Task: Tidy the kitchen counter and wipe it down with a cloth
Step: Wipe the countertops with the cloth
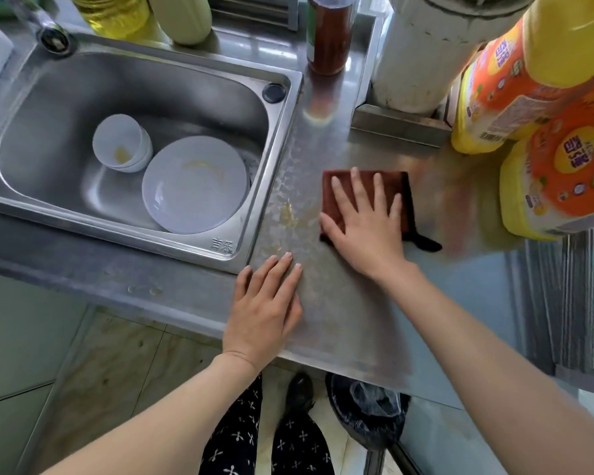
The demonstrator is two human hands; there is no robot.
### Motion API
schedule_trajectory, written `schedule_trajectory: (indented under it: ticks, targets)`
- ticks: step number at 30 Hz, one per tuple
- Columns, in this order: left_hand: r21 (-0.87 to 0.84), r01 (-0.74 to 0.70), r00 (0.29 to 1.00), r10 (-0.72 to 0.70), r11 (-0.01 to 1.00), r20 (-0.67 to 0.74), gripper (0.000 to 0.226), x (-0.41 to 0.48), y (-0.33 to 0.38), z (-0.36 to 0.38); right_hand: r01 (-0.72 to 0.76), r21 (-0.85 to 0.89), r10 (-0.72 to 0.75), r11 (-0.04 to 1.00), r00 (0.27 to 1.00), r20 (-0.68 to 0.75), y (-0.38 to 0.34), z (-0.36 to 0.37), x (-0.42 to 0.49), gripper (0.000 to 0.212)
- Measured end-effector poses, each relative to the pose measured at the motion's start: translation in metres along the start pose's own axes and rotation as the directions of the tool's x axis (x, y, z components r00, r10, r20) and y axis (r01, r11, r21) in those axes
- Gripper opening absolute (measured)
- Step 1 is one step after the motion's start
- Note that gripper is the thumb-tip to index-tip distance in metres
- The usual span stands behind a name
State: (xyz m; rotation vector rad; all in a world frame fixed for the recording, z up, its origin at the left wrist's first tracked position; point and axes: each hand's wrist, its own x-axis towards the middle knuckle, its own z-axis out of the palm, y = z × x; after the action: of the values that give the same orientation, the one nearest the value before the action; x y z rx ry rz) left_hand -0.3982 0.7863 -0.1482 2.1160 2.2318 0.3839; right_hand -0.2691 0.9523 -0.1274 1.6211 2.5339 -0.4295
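A folded dark red cloth [405, 197] lies flat on the steel counter [350, 313], right of the sink. My right hand [366, 224] presses down on it with fingers spread straight. My left hand [264, 306] rests flat on the counter near its front edge, fingers straight, holding nothing. A yellowish smear [287, 214] sits on the counter just left of the cloth, and smaller drops [144, 290] lie on the front ledge below the sink.
The sink [275, 159] holds a white plate [194, 183] and stacked white bowls [122, 142]. Two yellow-orange detergent bottles [542, 159] stand at the right, a white pipe [422, 53] and a brown sauce bottle [328, 32] behind. A black bag [367, 406] sits on the floor below.
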Motion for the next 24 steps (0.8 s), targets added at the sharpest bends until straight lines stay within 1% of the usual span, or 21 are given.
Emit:
schedule_trajectory:
  ticks: [1, 2, 3, 5, 7, 9, 10, 11, 14, 16, 18, 19, 20, 22, 24]
  targets:
    - [0.0, 0.002, 1.0, -0.002, 1.0, 0.001, 0.041, 0.0, 0.0, 0.0, 0.046, -0.021, -0.045, 0.999, 0.999, 0.012, 0.009, -0.001, -0.001, 0.063]
    - [-0.003, 0.004, 1.0, -0.004, 1.0, 0.0, 0.041, 0.0, 0.0, 0.0, 0.057, -0.038, -0.057, 0.998, 0.998, 0.02, 0.022, -0.004, 0.0, 0.063]
    - [-0.005, 0.004, 1.0, -0.004, 1.0, -0.001, 0.041, 0.0, 0.0, 0.0, 0.032, -0.045, -0.031, 0.998, 0.999, 0.022, 0.035, -0.007, 0.003, 0.064]
    - [-0.008, 0.005, 1.0, -0.005, 1.0, -0.004, 0.041, 0.0, 0.0, 0.0, -0.107, -0.024, 0.107, 0.994, 0.994, 0.01, 0.057, -0.013, 0.013, 0.065]
    - [-0.01, 0.005, 1.0, -0.005, 1.0, -0.001, 0.041, 0.0, 0.0, 0.0, -0.258, 0.006, 0.258, 0.966, 0.966, -0.025, 0.059, -0.014, 0.021, 0.066]
    - [-0.017, 0.004, 1.0, -0.004, 1.0, 0.007, 0.041, 0.0, 0.0, 0.0, -0.322, 0.032, 0.323, 0.946, 0.946, -0.04, 0.04, -0.011, 0.026, 0.065]
    - [-0.02, 0.003, 1.0, -0.003, 1.0, 0.007, 0.041, -0.001, 0.0, 0.0, -0.306, 0.041, 0.307, 0.951, 0.951, -0.033, 0.026, -0.01, 0.025, 0.065]
    - [-0.021, 0.006, 1.0, -0.006, 1.0, 0.009, 0.042, -0.001, 0.0, 0.0, -0.259, 0.042, 0.26, 0.965, 0.965, -0.029, 0.013, -0.006, 0.021, 0.064]
    - [-0.023, 0.061, 0.998, -0.06, 0.998, 0.029, 0.044, 0.0, 0.001, -0.005, -0.054, 0.03, 0.056, 0.998, 0.998, -0.038, -0.023, 0.006, -0.005, 0.063]
    - [-0.035, 0.102, 0.994, -0.1, 0.994, 0.045, 0.047, 0.001, 0.003, -0.009, 0.061, 0.003, -0.061, 0.998, 0.998, 0.002, -0.03, 0.011, -0.027, 0.064]
    - [-0.082, 0.136, 0.99, -0.133, 0.987, 0.037, 0.047, 0.001, 0.002, -0.016, 0.133, -0.049, -0.13, 0.99, 0.99, 0.062, -0.017, 0.009, -0.038, 0.068]
    - [-0.098, 0.147, 0.989, -0.146, 0.984, 0.022, 0.047, 0.001, -0.002, -0.02, 0.117, -0.061, -0.112, 0.991, 0.991, 0.077, -0.006, 0.006, -0.036, 0.069]
    - [-0.099, 0.154, 0.988, -0.154, 0.983, 0.003, 0.046, 0.003, -0.008, -0.025, 0.057, -0.05, -0.053, 0.997, 0.995, 0.082, 0.005, 0.001, -0.03, 0.067]
    - [-0.07, 0.161, 0.986, -0.163, 0.985, -0.034, 0.046, 0.007, -0.029, -0.034, -0.124, 0.024, 0.121, 0.992, 0.988, 0.093, 0.013, -0.009, -0.014, 0.065]
    - [-0.036, 0.144, 0.989, -0.145, 0.989, -0.023, 0.047, 0.007, -0.051, -0.036, -0.266, 0.113, 0.256, 0.957, 0.962, 0.099, -0.002, -0.013, 0.002, 0.065]
